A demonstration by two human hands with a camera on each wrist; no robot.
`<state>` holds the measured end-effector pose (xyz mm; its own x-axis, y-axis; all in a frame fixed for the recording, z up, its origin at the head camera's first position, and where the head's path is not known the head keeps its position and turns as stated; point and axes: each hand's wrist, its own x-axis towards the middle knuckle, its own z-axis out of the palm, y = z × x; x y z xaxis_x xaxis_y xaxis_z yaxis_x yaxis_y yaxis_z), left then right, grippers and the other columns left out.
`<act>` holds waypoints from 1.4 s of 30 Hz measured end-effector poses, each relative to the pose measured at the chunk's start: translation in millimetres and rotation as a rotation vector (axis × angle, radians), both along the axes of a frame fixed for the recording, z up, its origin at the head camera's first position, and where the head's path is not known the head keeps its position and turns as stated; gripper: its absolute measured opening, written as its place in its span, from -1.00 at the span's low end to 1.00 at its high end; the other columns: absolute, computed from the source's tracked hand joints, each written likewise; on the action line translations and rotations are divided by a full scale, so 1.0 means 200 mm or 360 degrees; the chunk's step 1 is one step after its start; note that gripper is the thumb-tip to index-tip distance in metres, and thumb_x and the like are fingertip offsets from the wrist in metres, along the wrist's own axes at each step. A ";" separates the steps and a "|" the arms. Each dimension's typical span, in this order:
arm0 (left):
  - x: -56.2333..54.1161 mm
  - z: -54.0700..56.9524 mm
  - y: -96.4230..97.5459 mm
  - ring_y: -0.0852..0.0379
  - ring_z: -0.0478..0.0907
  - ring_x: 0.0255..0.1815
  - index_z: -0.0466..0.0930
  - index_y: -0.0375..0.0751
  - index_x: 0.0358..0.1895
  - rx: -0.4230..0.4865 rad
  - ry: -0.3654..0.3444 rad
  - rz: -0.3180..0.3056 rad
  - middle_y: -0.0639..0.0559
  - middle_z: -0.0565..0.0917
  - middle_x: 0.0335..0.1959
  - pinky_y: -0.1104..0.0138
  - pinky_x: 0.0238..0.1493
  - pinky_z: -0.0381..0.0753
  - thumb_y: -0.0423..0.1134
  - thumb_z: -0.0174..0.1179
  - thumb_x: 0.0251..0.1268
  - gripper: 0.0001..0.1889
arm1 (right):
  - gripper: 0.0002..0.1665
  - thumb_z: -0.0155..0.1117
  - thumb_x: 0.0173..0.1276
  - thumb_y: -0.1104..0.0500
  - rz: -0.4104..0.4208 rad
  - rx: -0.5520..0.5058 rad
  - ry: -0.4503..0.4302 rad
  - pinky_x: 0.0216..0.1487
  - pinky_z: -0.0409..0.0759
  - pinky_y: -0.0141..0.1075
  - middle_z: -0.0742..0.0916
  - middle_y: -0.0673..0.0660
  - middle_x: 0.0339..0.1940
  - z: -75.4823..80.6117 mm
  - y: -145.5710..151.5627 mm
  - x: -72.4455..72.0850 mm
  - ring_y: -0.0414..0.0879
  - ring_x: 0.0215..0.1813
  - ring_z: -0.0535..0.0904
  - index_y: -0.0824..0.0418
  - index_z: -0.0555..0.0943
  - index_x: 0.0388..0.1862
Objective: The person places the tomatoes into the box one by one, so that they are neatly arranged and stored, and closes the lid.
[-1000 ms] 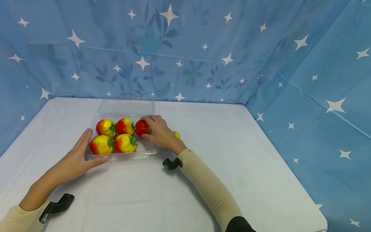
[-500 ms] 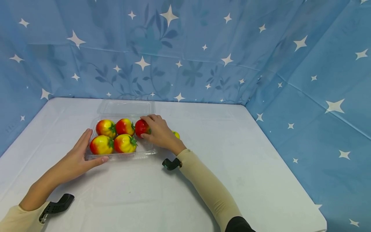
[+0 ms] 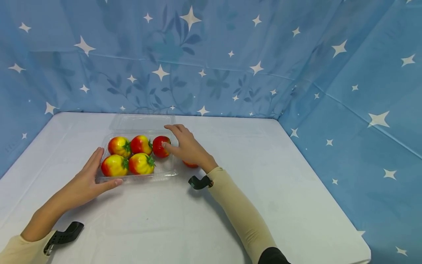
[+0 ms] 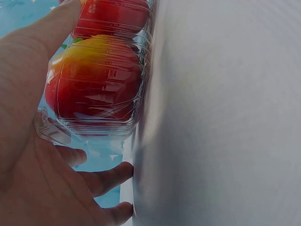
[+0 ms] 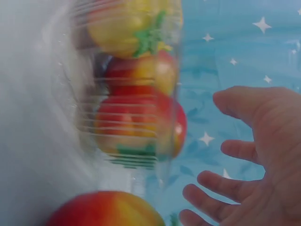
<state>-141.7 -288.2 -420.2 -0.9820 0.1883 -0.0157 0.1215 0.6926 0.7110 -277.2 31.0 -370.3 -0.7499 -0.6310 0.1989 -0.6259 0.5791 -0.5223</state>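
A clear plastic clamshell box (image 3: 163, 167) holds several red-and-yellow tomatoes (image 3: 141, 163) with green leafy tops, in two rows. At the right end of its back row sits a redder tomato (image 3: 159, 147). My right hand (image 3: 190, 146) hovers over that end with fingers spread and nothing held; in the right wrist view, a gap separates the fingers (image 5: 230, 186) from the box. My left hand (image 3: 86, 180) steadies the box at its front left corner, thumb along the front, straight fingers at the left side. The right forearm and hand partly hide another tomato (image 3: 190, 165) outside the box.
The box's clear lid (image 3: 142, 122) lies folded back toward the far edge of the white table (image 3: 250, 176). A blue curtain (image 3: 211, 55) with white stars stands behind and at the sides. Black wrist mounts (image 3: 200, 182) stick out from both sleeves.
My right hand has let go of the redder tomato, which stays in the box, and has lifted up and right with fingers opening. My left hand keeps its place.
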 end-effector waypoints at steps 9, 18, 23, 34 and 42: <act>0.00 -0.01 -0.02 -0.52 -0.46 0.69 -0.62 -0.29 0.70 -0.0002 -0.0003 0.0006 -0.38 -0.54 0.71 -0.53 0.47 -0.23 0.14 0.39 0.45 0.33 | -0.22 0.22 0.63 -0.04 0.0049 0.0027 -0.0098 0.58 0.37 0.08 0.35 0.21 0.62 0.05 0.09 -0.01 0.10 0.57 0.32 0.09 0.27 0.72; 0.00 -0.01 -0.01 -0.54 -0.45 0.68 -0.61 -0.30 0.70 -0.0007 -0.0003 0.0008 -0.40 -0.54 0.71 -0.54 0.46 -0.21 0.14 0.39 0.44 0.34 | -0.07 0.25 0.45 0.01 0.0061 0.0208 -0.0276 0.55 0.40 0.10 0.30 0.25 0.65 0.05 0.15 -0.04 0.13 0.54 0.35 0.14 0.21 0.74; 0.00 -0.01 -0.01 -0.55 -0.44 0.68 -0.60 -0.29 0.71 -0.0016 0.0006 0.0004 -0.41 -0.53 0.71 -0.54 0.46 -0.21 0.14 0.40 0.43 0.34 | 0.04 0.30 0.40 -0.05 0.0053 0.0297 -0.0347 0.55 0.40 0.10 0.27 0.27 0.66 0.04 0.17 -0.05 0.12 0.56 0.34 0.14 0.13 0.77; -0.01 -0.01 -0.01 -0.54 -0.45 0.68 -0.62 -0.29 0.70 -0.0020 0.0001 0.0001 -0.40 -0.54 0.71 -0.54 0.46 -0.21 0.15 0.39 0.44 0.34 | 0.05 0.46 0.29 -0.14 -0.0016 0.0563 -0.0544 0.31 0.63 0.01 0.44 0.24 0.46 -0.01 0.20 -0.08 0.04 0.29 0.48 0.03 0.27 0.70; -0.01 -0.01 0.00 -0.54 -0.45 0.68 -0.61 -0.30 0.70 -0.0019 0.0005 -0.0006 -0.40 -0.54 0.71 -0.54 0.46 -0.20 0.14 0.40 0.43 0.34 | -0.19 0.51 0.29 -0.13 -0.0033 0.0674 -0.0551 0.09 0.64 -0.14 0.53 0.11 0.14 -0.06 0.21 -0.09 -0.02 0.13 0.50 0.01 0.47 0.47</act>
<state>-143.2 -289.1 -422.6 -0.9813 0.1921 -0.0150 0.1265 0.7007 0.7021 -296.1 73.7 -381.6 -0.7397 -0.5865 -0.3301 -0.4447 0.7941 -0.4144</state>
